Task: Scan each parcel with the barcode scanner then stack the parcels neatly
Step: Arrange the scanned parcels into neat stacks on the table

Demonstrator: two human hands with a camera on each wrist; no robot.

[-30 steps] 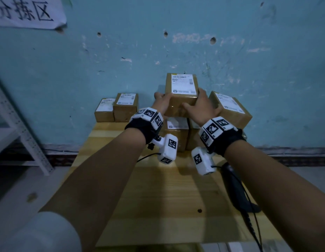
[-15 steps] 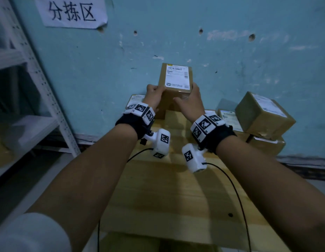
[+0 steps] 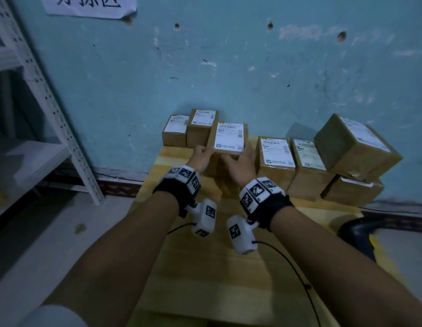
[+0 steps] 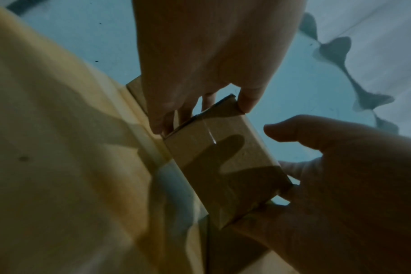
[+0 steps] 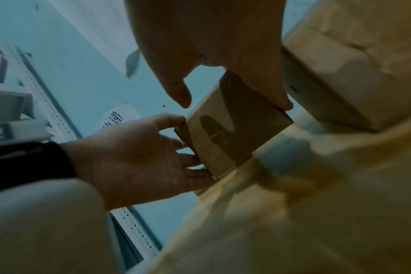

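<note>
Both hands hold one brown parcel (image 3: 228,140) with a white label on top, low over the wooden table (image 3: 205,279). My left hand (image 3: 202,155) grips its left end, thumb on the top edge. My right hand (image 3: 241,159) grips its right side. In the left wrist view my left hand (image 4: 207,103) pinches the end of the parcel (image 4: 223,163). The right wrist view shows the fingers of my right hand (image 5: 265,89) on the side of the parcel (image 5: 232,129), thumb lifted off. The black scanner (image 3: 358,234) lies at the table's right edge. Whether the parcel touches the table is unclear.
Two labelled parcels (image 3: 174,133) (image 3: 201,126) stand against the blue wall just behind and left of the held one. Right of it stand two more (image 3: 276,159) (image 3: 309,166), then a tilted box (image 3: 356,145) on another (image 3: 351,190). A white shelf rack (image 3: 52,109) stands left.
Both hands carried the parcel from above the right-hand stack leftward and down, beside the two parcels at the back left. The camera view swung left with it.
</note>
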